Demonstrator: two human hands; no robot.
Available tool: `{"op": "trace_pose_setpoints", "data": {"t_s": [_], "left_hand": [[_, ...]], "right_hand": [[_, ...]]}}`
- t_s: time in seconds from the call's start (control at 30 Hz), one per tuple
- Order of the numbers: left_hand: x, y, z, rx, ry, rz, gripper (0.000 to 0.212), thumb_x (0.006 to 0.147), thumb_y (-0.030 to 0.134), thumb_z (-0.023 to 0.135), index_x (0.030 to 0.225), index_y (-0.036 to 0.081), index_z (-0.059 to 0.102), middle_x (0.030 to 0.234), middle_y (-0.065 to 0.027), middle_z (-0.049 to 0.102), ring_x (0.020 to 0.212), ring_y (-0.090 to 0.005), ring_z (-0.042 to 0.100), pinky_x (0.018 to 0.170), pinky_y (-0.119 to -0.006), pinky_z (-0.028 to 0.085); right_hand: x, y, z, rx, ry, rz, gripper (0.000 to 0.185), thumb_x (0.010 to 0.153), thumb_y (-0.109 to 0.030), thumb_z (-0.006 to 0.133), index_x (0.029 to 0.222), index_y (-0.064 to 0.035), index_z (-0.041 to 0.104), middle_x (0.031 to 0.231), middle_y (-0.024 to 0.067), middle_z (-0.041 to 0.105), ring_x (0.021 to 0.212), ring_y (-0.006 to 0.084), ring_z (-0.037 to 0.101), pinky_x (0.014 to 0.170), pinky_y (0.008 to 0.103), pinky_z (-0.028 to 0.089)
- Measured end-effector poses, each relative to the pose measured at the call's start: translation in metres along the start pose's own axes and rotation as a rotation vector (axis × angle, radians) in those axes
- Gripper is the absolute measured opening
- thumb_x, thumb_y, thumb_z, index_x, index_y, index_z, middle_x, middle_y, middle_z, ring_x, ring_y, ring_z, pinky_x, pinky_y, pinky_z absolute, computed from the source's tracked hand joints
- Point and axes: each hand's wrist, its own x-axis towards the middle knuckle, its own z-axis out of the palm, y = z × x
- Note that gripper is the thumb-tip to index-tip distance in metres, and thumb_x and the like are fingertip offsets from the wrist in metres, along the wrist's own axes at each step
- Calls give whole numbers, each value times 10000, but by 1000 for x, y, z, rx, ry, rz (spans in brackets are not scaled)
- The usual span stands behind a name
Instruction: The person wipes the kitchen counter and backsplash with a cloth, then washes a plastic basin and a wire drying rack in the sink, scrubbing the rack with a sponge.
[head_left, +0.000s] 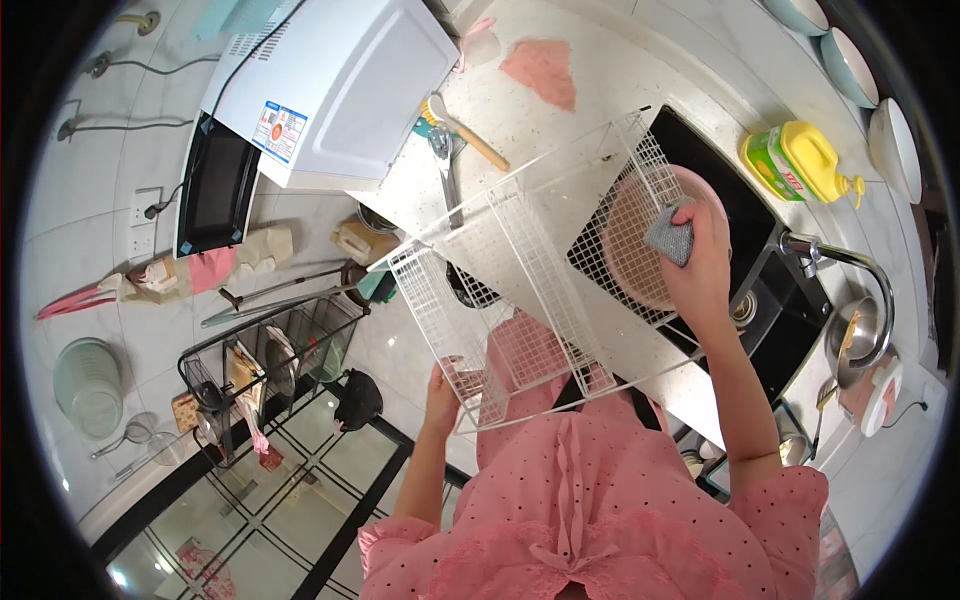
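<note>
A white wire rack (541, 289) with mesh panels is held tilted before me, spanning from the counter's front edge to the sink. At its near left end, my left hand (444, 394) grips the frame, the fingers partly hidden behind mesh. My right hand (701, 274) presses a grey scouring cloth (671, 234) against the mesh at the rack's right end. Directly beneath that end, a pink plastic basin (716, 196) sits in the black double-bowl sink (780, 296). What the basin holds is hard to tell through the mesh.
A chrome faucet (862, 259) arches over the sink's right side. Behind it stands a yellow detergent bottle (802, 161). On the white counter lie a pink cloth (541, 71), a wooden-handled brush (480, 142) and metal tongs (448, 176). A white microwave (352, 90) stands left.
</note>
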Motion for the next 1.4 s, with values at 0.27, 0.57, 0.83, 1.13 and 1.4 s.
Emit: {"op": "trace_pose_setpoints", "data": {"t_s": [0.27, 0.57, 0.83, 1.13, 1.4], "left_hand": [[12, -38, 3, -35, 75, -91, 408, 1009, 371, 468, 1270, 57, 467, 916, -175, 676, 835, -273, 695, 699, -366, 572], [132, 105, -22, 356, -41, -154, 282, 982, 260, 533, 1084, -1, 505, 809, -153, 625, 721, -290, 690, 659, -385, 594], [171, 205, 13, 774, -166, -94, 615, 938, 512, 551, 1231, -28, 547, 1151, -142, 612, 1115, -233, 599, 892, -357, 519], [105, 234, 139, 1112, 83, 1125, 569, 937, 399, 569, 1304, -26, 476, 1255, -218, 548, 1159, -357, 517, 1019, -441, 378], [98, 153, 246, 1289, -158, 1122, 691, 919, 210, 563, 1511, 105, 222, 1329, -313, 427, 1049, -448, 572, 855, -467, 499]], "right_hand": [[-23, -16, 6, -70, -48, 27, 450, 661, 62, 691, 1043, -75, 495, 1203, 162, 495, 1132, 394, 480, 944, 429, 403], [-40, -26, 17, -86, 148, 282, 424, 680, 18, 662, 1050, -54, 468, 1092, 141, 505, 1059, 360, 468, 927, 424, 387], [-77, -21, 37, -58, 355, 497, 398, 702, -7, 670, 1042, -38, 463, 1086, 161, 495, 1035, 364, 451, 920, 420, 371], [-86, -34, 63, -127, 498, 525, 397, 756, -17, 685, 1085, -11, 463, 1107, 198, 489, 1038, 398, 442, 918, 464, 363], [-120, 7, 67, 538, 720, 831, 243, 1026, -242, 479, 1126, -22, 452, 998, 73, 561, 882, 122, 495, 770, 273, 429]]}}
